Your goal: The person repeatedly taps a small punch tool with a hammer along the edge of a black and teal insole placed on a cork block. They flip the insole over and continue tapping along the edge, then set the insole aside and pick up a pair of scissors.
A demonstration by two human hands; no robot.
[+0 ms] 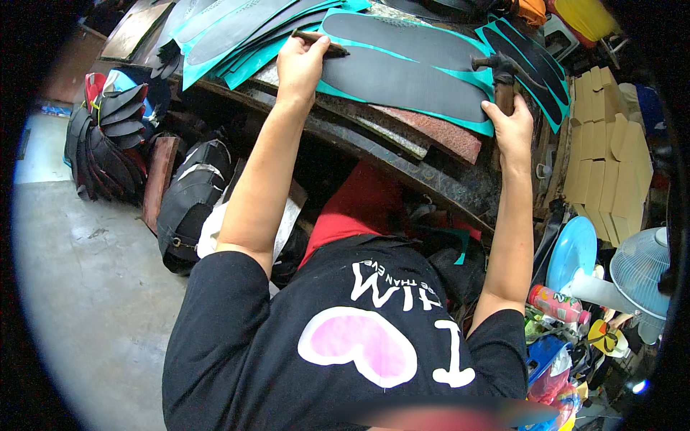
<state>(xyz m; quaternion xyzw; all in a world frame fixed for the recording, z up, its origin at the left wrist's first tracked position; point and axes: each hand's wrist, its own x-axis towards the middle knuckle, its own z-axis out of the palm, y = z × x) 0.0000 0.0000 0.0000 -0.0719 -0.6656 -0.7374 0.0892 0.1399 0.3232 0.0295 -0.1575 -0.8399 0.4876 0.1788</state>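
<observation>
Both forearms run straight up from the black shirt to the bench edge. Right hand (512, 128) fist-closed round the wooden handle of a hammer (501, 72), its head raised above the bench. Left hand (300, 66) pinches a thin dark metal tool (320, 41), tip down on the nearer of two dark grey sole-shaped sheets (402, 80) with teal backing. Right of the bench: a stack of flat tan cardboard boxes (604, 151). Further left, a fanned pile of more dark sheets (230, 29).

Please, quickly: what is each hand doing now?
Left hand: closed on a thin dark rod-like tool.
Right hand: closed on the wooden-handled metal hammer.
</observation>
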